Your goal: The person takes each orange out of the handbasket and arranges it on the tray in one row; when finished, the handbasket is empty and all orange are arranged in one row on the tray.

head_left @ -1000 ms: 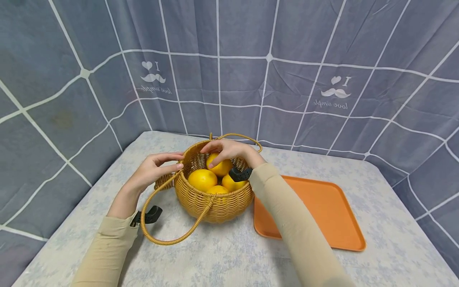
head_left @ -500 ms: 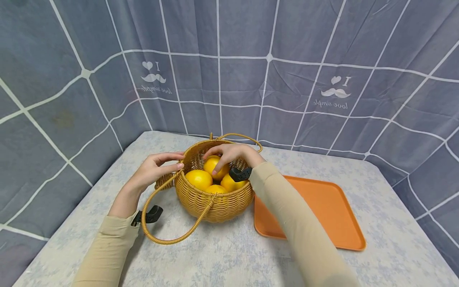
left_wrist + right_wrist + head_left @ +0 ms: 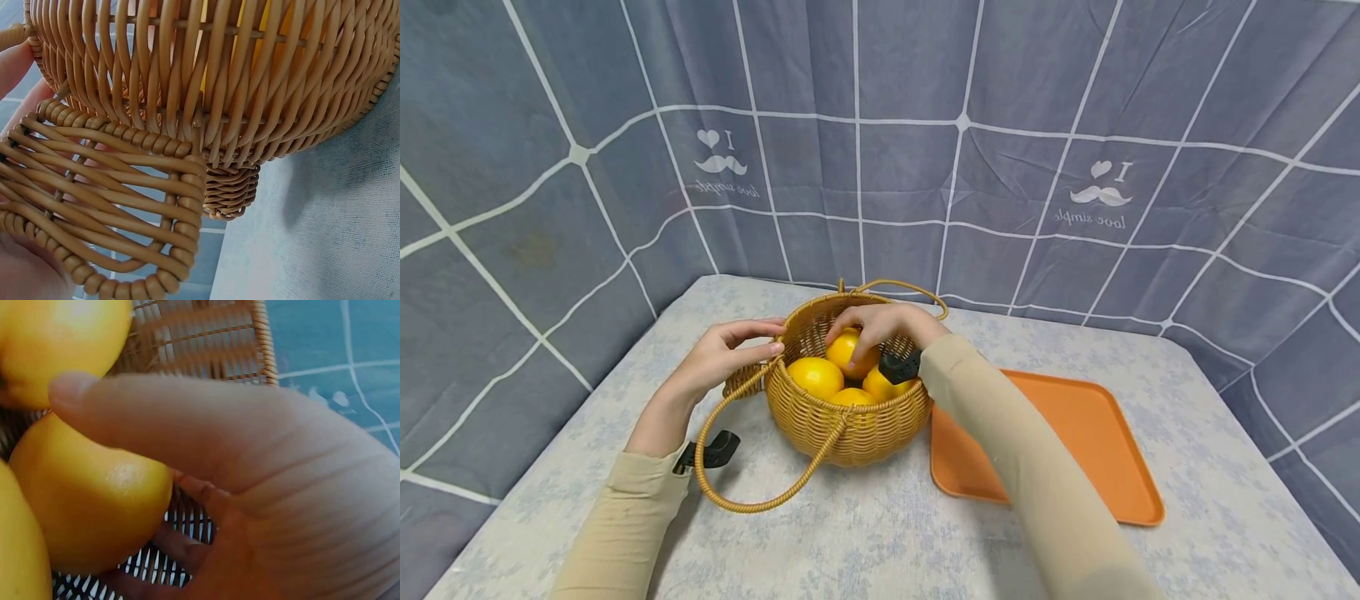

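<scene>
- Four fruits [image 3: 815, 379], yellow, show inside the basket [image 3: 865, 440], which sits upright on the table [image 3: 865, 537].
- Right hand [image 3: 889, 323]: down inside the basket, thumb and fingers curled round the rear fruit [image 3: 842, 348]. Grip is about as wide as the fruit. Right wrist view puts the thumb tip where this fruit meets a neighbour; some fingers reach round the far side and under.
- Left hand [image 3: 718, 357]: thumb and fingertips rest at the left rim, by the foot of the near handle [image 3: 747, 509]. Fingers fairly straight. Left wrist view hides most of them behind the wicker lug [image 3: 103, 200], so pressure on the rim cannot be judged.
- Rear fruit lies with the left fruit, right fruit [image 3: 877, 386] and front fruit [image 3: 853, 397] close about it. Far handle [image 3: 917, 288] leans outward behind; tray [image 3: 1097, 421] is to the basket's right, partly under the right sleeve [image 3: 1000, 425].
- Risk, slip: smooth skin, and a thumb set near the seam between two fruits, could let the hold roll off.
- Risk, snag: the right wrist mount [image 3: 898, 367] sits close to the right rim and could catch it.
- Risk, tipping: a rounded basket, lightly steadied, could rock if knocked.
</scene>
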Demonstrator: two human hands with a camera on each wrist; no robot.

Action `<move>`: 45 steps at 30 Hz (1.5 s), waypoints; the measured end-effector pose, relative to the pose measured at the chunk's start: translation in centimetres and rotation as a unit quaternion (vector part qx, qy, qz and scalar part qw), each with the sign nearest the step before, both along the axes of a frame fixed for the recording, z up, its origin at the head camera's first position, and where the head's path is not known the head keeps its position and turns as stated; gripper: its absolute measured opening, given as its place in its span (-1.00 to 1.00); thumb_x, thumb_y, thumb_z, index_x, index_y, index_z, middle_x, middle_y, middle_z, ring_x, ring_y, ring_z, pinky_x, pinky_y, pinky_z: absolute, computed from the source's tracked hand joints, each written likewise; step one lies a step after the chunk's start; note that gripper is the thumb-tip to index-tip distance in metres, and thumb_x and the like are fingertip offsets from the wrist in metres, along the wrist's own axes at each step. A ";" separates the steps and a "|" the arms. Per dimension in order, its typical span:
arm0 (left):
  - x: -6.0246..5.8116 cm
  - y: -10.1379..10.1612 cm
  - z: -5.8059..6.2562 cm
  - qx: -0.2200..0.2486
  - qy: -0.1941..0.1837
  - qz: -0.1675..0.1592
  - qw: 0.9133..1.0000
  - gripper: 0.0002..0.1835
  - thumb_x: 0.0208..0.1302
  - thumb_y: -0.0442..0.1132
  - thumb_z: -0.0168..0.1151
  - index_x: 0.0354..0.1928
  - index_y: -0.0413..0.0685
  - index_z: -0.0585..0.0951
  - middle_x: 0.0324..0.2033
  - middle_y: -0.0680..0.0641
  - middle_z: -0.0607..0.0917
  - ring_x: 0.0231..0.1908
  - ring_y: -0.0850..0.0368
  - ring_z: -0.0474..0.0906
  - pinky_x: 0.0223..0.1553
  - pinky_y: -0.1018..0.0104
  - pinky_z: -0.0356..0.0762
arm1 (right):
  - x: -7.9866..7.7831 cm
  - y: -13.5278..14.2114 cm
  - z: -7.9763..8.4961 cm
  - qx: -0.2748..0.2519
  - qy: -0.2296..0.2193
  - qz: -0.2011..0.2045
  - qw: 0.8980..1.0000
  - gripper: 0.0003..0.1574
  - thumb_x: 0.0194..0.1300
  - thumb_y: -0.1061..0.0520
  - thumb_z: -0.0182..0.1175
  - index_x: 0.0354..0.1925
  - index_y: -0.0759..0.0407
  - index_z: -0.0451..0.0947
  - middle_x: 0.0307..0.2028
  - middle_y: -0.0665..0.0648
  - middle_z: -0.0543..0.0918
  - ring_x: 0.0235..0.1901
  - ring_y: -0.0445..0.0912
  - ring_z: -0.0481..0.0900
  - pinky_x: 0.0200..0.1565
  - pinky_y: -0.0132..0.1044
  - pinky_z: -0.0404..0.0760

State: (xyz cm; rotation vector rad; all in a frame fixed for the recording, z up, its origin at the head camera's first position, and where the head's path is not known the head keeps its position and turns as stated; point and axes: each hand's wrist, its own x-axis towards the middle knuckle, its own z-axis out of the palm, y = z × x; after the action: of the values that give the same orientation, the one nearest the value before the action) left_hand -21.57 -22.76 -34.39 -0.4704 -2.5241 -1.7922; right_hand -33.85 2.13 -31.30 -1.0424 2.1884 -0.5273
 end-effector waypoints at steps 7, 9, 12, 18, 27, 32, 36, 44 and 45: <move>0.0 0.0 -0.1 -0.002 0.001 -0.005 1.000 -0.60 0.24 -0.17 0.28 0.06 -0.23 0.58 0.23 -0.16 0.43 0.33 -0.10 0.14 0.31 -0.14 -0.01 | -0.1 -0.5 0.0 0.038 0.036 0.020 0.998 -0.28 0.00 0.32 0.36 0.15 -0.03 0.48 0.15 0.03 0.38 0.00 -0.09 0.35 -0.03 -0.36 0.43; -0.1 0.0 -0.1 -0.002 0.002 -0.005 1.000 -0.61 0.24 -0.17 0.28 0.06 -0.24 0.58 0.23 -0.16 0.43 0.33 -0.10 0.14 0.31 -0.14 -0.01 | -0.2 -0.7 0.0 0.046 0.044 0.026 0.998 -0.26 -0.01 0.34 0.37 0.16 -0.04 0.46 0.15 0.03 0.38 0.01 -0.09 0.34 -0.01 -0.35 0.41; 0.0 0.0 -0.1 -0.002 0.002 -0.004 1.000 -0.60 0.24 -0.18 0.28 0.06 -0.25 0.58 0.23 -0.17 0.43 0.33 -0.11 0.14 0.31 -0.14 -0.01 | -0.3 -0.8 -0.2 0.058 0.049 0.027 0.997 -0.20 -0.01 0.35 0.38 0.20 -0.06 0.43 0.18 0.03 0.35 0.02 -0.09 0.33 0.01 -0.34 0.40; 0.0 0.1 0.1 -0.002 -0.001 -0.002 1.000 -0.59 0.24 -0.17 0.28 0.06 -0.26 0.57 0.23 -0.18 0.44 0.32 -0.11 0.15 0.30 -0.13 0.01 | -0.3 -0.9 -0.2 0.055 0.055 0.038 0.996 -0.17 -0.02 0.33 0.39 0.23 -0.05 0.41 0.21 0.05 0.33 0.04 -0.08 0.33 0.02 -0.34 0.40; 0.0 0.2 0.0 0.001 -0.002 0.001 1.000 -0.59 0.23 -0.17 0.29 0.06 -0.25 0.58 0.22 -0.16 0.44 0.32 -0.09 0.16 0.30 -0.09 0.04 | -0.4 -0.8 -0.2 0.046 0.039 0.040 0.997 -0.16 -0.06 0.31 0.43 0.20 -0.04 0.41 0.12 0.06 0.39 0.01 -0.08 0.37 0.01 -0.34 0.41; 0.0 0.2 -0.1 0.005 -0.001 0.002 1.000 -0.59 0.23 -0.17 0.29 0.06 -0.25 0.58 0.21 -0.15 0.46 0.30 -0.06 0.19 0.29 -0.06 0.07 | -0.3 -0.8 -0.3 0.041 0.017 0.036 0.998 -0.18 -0.05 0.33 0.41 0.19 0.00 0.38 0.08 0.09 0.40 -0.02 -0.07 0.40 -0.03 -0.34 0.46; 0.0 0.3 -0.1 0.007 0.002 0.001 1.000 -0.59 0.23 -0.17 0.29 0.06 -0.26 0.58 0.21 -0.16 0.46 0.30 -0.06 0.19 0.29 -0.06 0.08 | -0.2 -0.7 -0.3 0.040 0.004 0.031 0.999 -0.23 0.01 0.30 0.37 0.18 0.01 0.33 0.06 0.12 0.38 -0.05 -0.05 0.42 -0.07 -0.33 0.49; 0.0 0.2 -0.2 0.006 0.002 0.001 1.000 -0.58 0.23 -0.16 0.29 0.06 -0.26 0.58 0.22 -0.17 0.44 0.31 -0.09 0.18 0.30 -0.09 0.05 | -0.2 -0.5 -0.3 0.057 0.011 0.017 0.998 -0.09 -0.01 0.20 0.38 0.27 -0.07 0.20 0.16 0.12 0.30 -0.01 -0.05 0.39 -0.04 -0.31 0.46; 0.0 0.2 -0.2 0.005 0.002 0.001 1.000 -0.58 0.23 -0.15 0.29 0.06 -0.26 0.58 0.22 -0.17 0.44 0.31 -0.09 0.17 0.30 -0.09 0.04 | -0.3 -0.5 -0.3 0.057 0.009 0.016 0.998 -0.09 -0.01 0.21 0.38 0.27 -0.07 0.21 0.15 0.12 0.30 -0.01 -0.05 0.39 -0.04 -0.31 0.47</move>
State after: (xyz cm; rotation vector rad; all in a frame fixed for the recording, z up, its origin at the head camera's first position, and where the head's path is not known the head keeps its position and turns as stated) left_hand -21.53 -22.59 -34.56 -0.4705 -2.5104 -1.8008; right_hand -34.11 1.61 -31.62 -1.0224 2.1863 -0.3746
